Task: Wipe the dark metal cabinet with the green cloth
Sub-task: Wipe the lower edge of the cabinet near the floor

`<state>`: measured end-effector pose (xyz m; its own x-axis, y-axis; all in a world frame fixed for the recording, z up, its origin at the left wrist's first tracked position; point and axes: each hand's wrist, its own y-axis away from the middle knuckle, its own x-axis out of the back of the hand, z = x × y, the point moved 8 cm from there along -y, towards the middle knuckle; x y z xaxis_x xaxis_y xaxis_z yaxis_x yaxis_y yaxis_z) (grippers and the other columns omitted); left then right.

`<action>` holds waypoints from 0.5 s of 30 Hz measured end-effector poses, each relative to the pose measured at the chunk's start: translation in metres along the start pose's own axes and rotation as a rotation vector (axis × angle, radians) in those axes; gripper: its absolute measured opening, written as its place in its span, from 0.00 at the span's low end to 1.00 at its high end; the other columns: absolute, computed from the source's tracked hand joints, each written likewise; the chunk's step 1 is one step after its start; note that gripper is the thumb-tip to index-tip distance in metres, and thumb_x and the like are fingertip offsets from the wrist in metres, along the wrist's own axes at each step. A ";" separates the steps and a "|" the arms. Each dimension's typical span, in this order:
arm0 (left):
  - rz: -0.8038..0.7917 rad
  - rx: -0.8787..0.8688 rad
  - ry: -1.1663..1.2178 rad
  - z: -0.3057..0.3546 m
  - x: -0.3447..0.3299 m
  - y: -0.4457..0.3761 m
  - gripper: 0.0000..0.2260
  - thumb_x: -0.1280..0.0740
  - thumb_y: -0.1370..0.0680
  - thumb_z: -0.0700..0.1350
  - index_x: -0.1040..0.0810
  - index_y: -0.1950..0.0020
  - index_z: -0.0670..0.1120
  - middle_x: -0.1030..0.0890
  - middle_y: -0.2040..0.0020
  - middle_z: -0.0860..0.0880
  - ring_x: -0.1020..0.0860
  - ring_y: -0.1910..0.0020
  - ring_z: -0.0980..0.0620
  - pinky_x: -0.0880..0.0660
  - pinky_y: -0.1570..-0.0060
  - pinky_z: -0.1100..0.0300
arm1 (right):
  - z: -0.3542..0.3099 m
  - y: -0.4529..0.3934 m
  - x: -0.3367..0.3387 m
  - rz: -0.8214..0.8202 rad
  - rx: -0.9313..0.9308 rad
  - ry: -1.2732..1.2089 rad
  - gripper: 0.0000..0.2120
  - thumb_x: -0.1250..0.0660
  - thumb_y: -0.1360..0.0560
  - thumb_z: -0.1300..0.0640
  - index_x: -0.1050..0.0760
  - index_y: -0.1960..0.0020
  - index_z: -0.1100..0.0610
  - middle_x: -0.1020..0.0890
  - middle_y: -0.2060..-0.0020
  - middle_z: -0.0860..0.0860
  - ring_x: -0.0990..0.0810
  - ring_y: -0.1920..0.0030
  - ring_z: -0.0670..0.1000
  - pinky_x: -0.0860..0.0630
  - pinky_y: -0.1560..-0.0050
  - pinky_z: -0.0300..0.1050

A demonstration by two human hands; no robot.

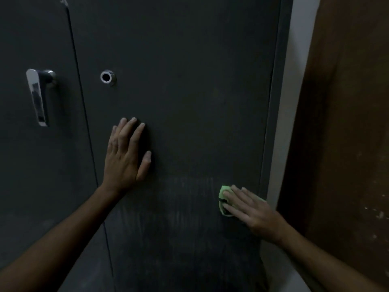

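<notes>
Green cloth (223,191): pressed flat on dark metal cabinet (179,91) under straight fingers (228,207) of right hand (252,209). Left hand (126,152): released, flat on cabinet, below keyhole (107,77).

Nothing readable here, honestly. No text, labels, brand marks or numbers on the dark metal cabinet (179,81) around either hand, and the shiny handle (37,98) up and to the left of the left hand (126,157) only shows blurry reflections, no lettering.
</notes>
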<state>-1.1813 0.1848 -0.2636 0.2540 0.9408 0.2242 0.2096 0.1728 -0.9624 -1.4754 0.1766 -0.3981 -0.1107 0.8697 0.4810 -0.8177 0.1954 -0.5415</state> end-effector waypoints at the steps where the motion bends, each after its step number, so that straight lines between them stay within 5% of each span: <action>1: -0.019 -0.021 0.002 0.003 0.000 0.011 0.28 0.39 0.20 0.51 0.34 0.25 0.37 0.36 0.24 0.37 0.42 0.22 0.38 0.46 0.23 0.40 | 0.014 -0.006 0.006 0.009 0.028 0.006 0.19 0.42 0.23 0.62 0.22 0.35 0.57 0.25 0.33 0.59 0.25 0.33 0.62 0.42 0.26 0.56; 3: -0.061 -0.050 0.000 0.008 -0.003 0.038 0.28 0.39 0.20 0.52 0.33 0.25 0.37 0.35 0.24 0.37 0.41 0.22 0.38 0.44 0.23 0.39 | 0.057 -0.031 0.024 0.125 -0.108 -0.019 0.22 0.41 0.25 0.64 0.25 0.32 0.60 0.29 0.30 0.62 0.32 0.29 0.66 0.40 0.25 0.60; 7: -0.125 -0.026 -0.019 0.013 -0.012 0.074 0.29 0.38 0.21 0.52 0.34 0.24 0.37 0.36 0.23 0.38 0.42 0.21 0.38 0.43 0.24 0.39 | 0.086 -0.060 0.030 0.384 -0.677 -0.194 0.29 0.37 0.29 0.70 0.31 0.27 0.62 0.38 0.25 0.64 0.44 0.23 0.66 0.45 0.22 0.61; 8: -0.134 -0.025 -0.024 0.013 -0.014 0.078 0.30 0.38 0.21 0.52 0.35 0.24 0.37 0.37 0.22 0.38 0.42 0.21 0.38 0.43 0.24 0.39 | 0.059 -0.059 0.019 0.383 -0.640 -0.192 0.29 0.36 0.29 0.70 0.30 0.28 0.62 0.37 0.25 0.63 0.44 0.23 0.66 0.45 0.23 0.61; 12: -0.178 -0.033 -0.045 0.007 -0.020 0.084 0.32 0.39 0.21 0.55 0.39 0.22 0.39 0.41 0.20 0.41 0.45 0.20 0.39 0.48 0.21 0.44 | -0.056 -0.032 -0.027 0.055 0.033 -0.071 0.18 0.43 0.19 0.62 0.23 0.32 0.56 0.31 0.27 0.57 0.35 0.25 0.61 0.33 0.28 0.59; 15: -0.202 -0.033 -0.069 0.004 -0.023 0.087 0.33 0.40 0.20 0.56 0.42 0.20 0.41 0.44 0.19 0.43 0.47 0.19 0.41 0.51 0.21 0.46 | -0.018 -0.046 -0.009 0.107 0.023 -0.078 0.20 0.46 0.19 0.63 0.24 0.32 0.56 0.32 0.27 0.57 0.34 0.26 0.61 0.39 0.24 0.58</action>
<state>-1.1725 0.1793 -0.3527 0.1386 0.9061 0.3997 0.2805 0.3512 -0.8933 -1.4265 0.1680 -0.3900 -0.2413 0.8470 0.4738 -0.8113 0.0919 -0.5774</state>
